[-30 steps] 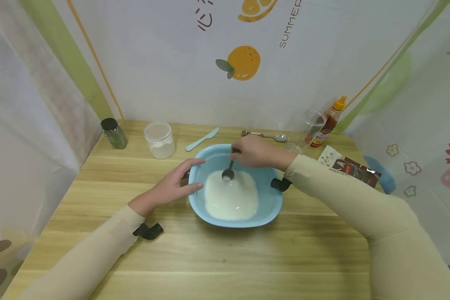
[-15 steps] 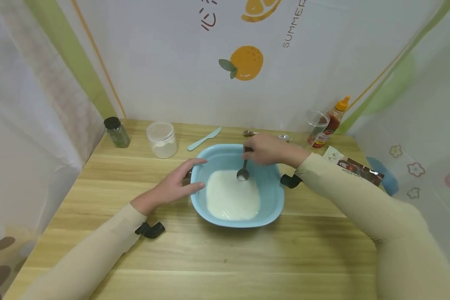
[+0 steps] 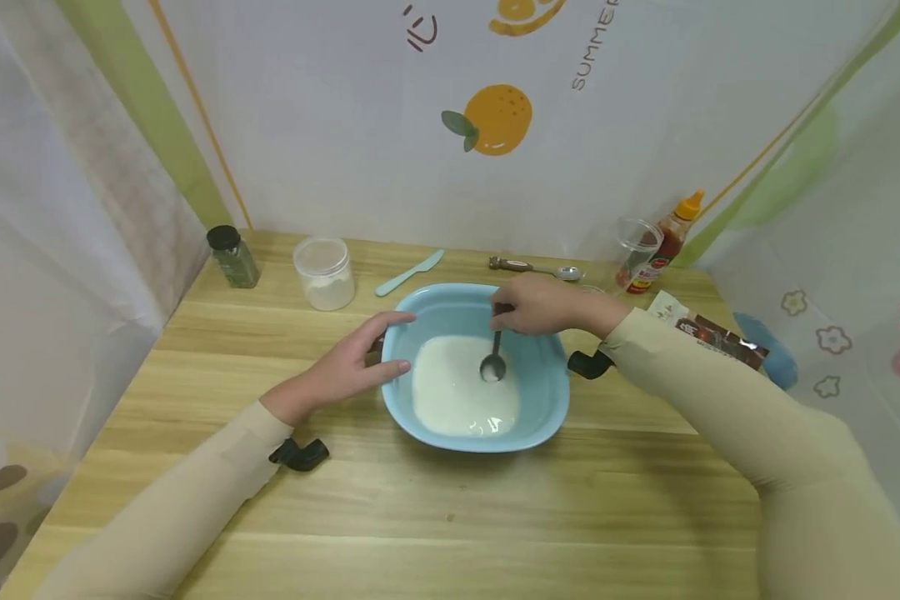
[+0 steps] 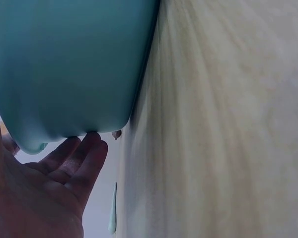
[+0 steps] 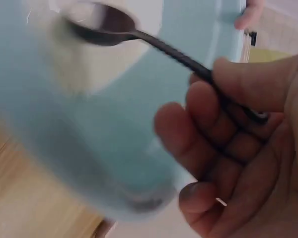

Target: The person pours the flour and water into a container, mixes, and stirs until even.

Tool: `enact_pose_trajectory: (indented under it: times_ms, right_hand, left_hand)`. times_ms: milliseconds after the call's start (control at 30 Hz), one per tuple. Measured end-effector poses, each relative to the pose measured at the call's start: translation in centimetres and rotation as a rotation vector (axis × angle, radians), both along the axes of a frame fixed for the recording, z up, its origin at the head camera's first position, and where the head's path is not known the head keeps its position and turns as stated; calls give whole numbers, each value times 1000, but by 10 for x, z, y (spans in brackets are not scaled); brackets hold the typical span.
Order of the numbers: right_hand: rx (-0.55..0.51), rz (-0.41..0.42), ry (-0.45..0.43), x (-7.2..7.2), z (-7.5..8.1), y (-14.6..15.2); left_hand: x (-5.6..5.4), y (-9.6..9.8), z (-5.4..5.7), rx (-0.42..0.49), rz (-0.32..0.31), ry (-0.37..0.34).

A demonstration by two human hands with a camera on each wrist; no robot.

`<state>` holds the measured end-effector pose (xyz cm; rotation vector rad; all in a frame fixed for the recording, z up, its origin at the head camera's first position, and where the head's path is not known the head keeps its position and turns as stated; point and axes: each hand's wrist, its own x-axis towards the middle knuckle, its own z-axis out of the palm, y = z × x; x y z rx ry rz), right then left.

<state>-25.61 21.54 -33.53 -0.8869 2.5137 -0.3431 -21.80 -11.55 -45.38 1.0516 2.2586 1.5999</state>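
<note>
A light-blue basin (image 3: 543, 400) stands on the wooden table, with a pool of white liquid (image 3: 457, 396) in its bottom. My left hand (image 3: 345, 364) holds its left side, thumb and forefinger at the rim. The left wrist view shows other fingertips (image 4: 92, 141) pressed against the outer wall. My right hand (image 3: 536, 304) reaches over the far right part of the basin and pinches a dark spoon by its handle. The spoon's bowl (image 5: 107, 25) points down over the liquid and has something white in it. Its handle (image 5: 174, 53) looks twisted and runs between thumb and fingers.
Along the back stand a black-lidded jar (image 3: 234, 260), a clear tub of white powder (image 3: 324, 275), a pale-green knife (image 3: 410, 273) and a silver spoon (image 3: 536, 268). Right lie a clear cup (image 3: 636, 242), a red sauce bottle (image 3: 663, 246) and a brown packet (image 3: 720, 337).
My right hand has carried the spoon rightward across the basin, and its tip has come slightly toward me. My left hand stays at the basin's left side.
</note>
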Motion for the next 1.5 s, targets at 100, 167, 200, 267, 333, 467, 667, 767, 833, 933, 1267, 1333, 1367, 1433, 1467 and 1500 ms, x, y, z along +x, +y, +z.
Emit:
enact_pose_trajectory:
  times_ms: [100, 167, 200, 267, 333, 467, 667, 767, 833, 933, 1267, 1333, 1367, 1433, 1467, 1500]
  right_hand:
    - [43, 43, -47, 4, 1, 1]
    - [19, 101, -125, 6, -2, -5]
    - [-4, 119, -157, 7, -3, -9]
    - [-51, 120, -164, 6, -6, -15]
    - [-83, 63, -121, 3, -7, -16]
    - [-37, -71, -32, 0, -5, -9]
    - [-32, 31, -145, 2, -5, -16]
    - [-89, -22, -115, 1, -7, -19]
    - [-88, -90, -42, -1, -7, -17]
    - [-32, -123, -4, 1, -4, -13]
    - [-59, -71, -71, -1, -6, -22]
    - [-31, -95, -44, -3, -6, -18]
    - [-18, -89, -49, -3, -6, -17]
    - [-6, -52, -79, -3, -6, -19]
    - [-12, -33, -100, -2, -7, -21]
    - [-18, -30, -117, -2, -8, -24]
  left_hand:
    - [-1, -1, 2, -6, 0, 3]
    - [-1, -1, 3, -9, 2, 3]
    - [-2, -2, 3, -11, 5, 3]
    - [-1, -2, 3, -14, 9, 3]
    - [-1, -2, 2, -14, 7, 4]
    - [0, 0, 1, -12, 2, 0]
    - [0, -1, 3, -4, 5, -4]
    - [-1, -1, 2, -11, 13, 3]
    - [-2, 0, 0, -11, 8, 5]
    - [-2, 0, -1, -6, -3, -5]
    - [-1, 0, -3, -2, 2, -9]
    - [-1, 1, -3, -6, 2, -12]
    - [-1, 1, -3, -8, 3, -16]
    - [0, 0, -2, -9, 7, -22]
    - [0, 0, -1, -8, 8, -24]
    - [0, 0, -1, -7, 8, -28]
